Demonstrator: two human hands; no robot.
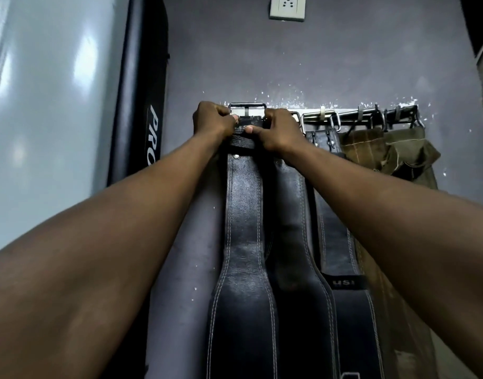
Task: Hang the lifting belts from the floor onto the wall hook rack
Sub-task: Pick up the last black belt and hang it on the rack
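— Both hands are clamped on the top end of one black leather belt (244,242): the left hand (214,120) pinches its left edge, the right hand (280,129) its right edge, thumbs pressed on the front just under the steel buckle (247,106).

— Where is the belt relative to that grip?

— It drops straight down from the hands, long axis vertical, flat against the grey wall (344,58). The buckle stands just above the fingers, at the height of the hook rack (366,116), at the rack's left end. Whether the buckle is already on a hook I cannot tell; the hands cover that spot.

— Which hand is nearer the hook?

— Neither clearly; they bracket the buckle evenly. I judge the coming move as a short seating of the buckle over its hook, so what matters is the frame staying level and square to the wall.

— And the materials?

— Thick grained leather with pale double stitching, narrow at the top and flaring wide toward the bottom, one rivet below the grip. To its right hang a second black belt (289,209), then a third carrying a small label (333,242), then olive fabric belts (398,157) gathered in folds. The rack is bright metal with looped hooks.

— The head view shows anything else?

— A black padded mat (144,77) leaning at left, and a wall socket (288,6) above.
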